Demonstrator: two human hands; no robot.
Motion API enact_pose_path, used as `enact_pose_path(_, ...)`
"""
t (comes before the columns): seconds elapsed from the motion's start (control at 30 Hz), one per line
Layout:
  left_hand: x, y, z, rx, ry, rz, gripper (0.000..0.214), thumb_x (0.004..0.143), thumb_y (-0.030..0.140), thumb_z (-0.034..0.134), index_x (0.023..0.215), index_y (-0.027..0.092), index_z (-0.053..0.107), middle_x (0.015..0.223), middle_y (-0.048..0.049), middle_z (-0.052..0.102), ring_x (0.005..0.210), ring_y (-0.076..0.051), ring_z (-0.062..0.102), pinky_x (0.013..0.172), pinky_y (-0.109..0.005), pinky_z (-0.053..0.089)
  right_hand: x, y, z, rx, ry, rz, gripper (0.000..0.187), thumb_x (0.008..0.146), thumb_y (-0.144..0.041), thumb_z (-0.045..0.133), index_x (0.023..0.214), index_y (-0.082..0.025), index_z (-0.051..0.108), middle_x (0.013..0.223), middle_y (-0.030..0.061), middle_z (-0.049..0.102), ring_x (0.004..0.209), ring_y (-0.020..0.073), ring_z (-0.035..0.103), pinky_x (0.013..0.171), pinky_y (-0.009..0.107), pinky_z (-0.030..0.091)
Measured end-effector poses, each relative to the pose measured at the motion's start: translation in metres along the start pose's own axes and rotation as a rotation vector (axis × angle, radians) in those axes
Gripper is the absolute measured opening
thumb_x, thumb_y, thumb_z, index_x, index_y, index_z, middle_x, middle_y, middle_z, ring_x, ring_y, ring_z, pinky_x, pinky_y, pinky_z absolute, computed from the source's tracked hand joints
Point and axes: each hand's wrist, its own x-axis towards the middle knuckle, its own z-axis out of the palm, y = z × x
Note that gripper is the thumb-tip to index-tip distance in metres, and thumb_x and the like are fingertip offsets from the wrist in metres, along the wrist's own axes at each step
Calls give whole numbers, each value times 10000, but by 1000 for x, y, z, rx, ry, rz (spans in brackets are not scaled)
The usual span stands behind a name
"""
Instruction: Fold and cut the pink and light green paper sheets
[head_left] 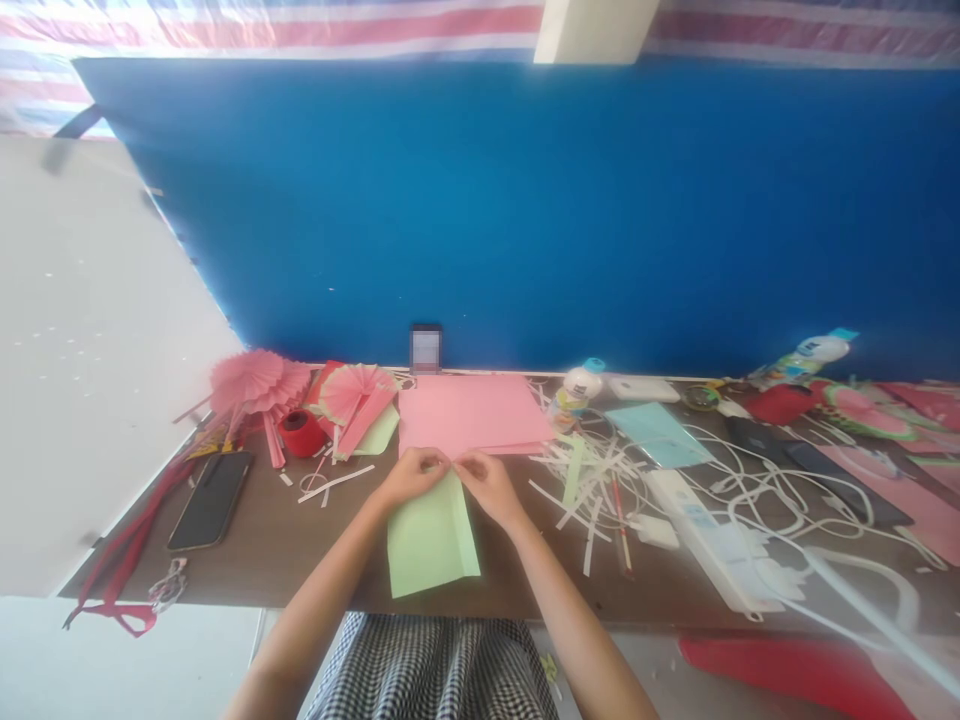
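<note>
A light green sheet of paper [431, 540] lies on the brown table [300, 540] in front of me, with a lengthwise fold down its right part. My left hand [415, 473] and my right hand [486, 478] meet at the sheet's far edge, and both pinch that edge with closed fingers. Just beyond my hands sits a stack of pink paper [469, 412].
Pink paper fans [259, 382], a red tape roll [301, 432] and a black phone [210, 500] lie at left. White paper strips [592, 480], a glue bottle [577, 392], a light blue sheet [658, 434], a power strip [705, 540] and tangled cables lie at right. A blue board [525, 210] stands behind.
</note>
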Motion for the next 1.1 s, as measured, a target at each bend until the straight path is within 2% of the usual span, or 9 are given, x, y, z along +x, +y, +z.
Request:
enact_pose_path(0.43,3,5,0,-48,34,-49,200,741,273,513,715,123,642,705,-43,663,650,-149,582,621,-249,444,-3,-5,1,-108,65,-77,198,799,-337,488,821,-184,610,817,47,644,798,185,591,764,339,463)
enact_pose_path(0.63,8,-3,3,-116,52,-85,190,721,274,536,685,120,640,691,-44,659,642,-150,582,618,-246,439,0,3,5,-162,105,-97,188,803,-338,479,799,-192,597,800,47,636,768,183,582,745,334,462)
enact_pose_path(0.93,14,-18,7,-219,73,-188,208,713,305,548,698,116,633,637,-30,633,589,-132,555,570,-228,409,4,18,12,-64,150,-46,170,803,-338,483,815,-192,569,819,43,627,812,183,582,767,325,454)
enact_pose_path(1.1,16,-29,8,-218,59,-188,250,721,349,550,735,114,634,667,-34,632,597,-127,549,574,-224,400,12,32,11,80,102,59,193,762,-360,539,787,-173,580,781,42,636,771,181,599,735,311,465)
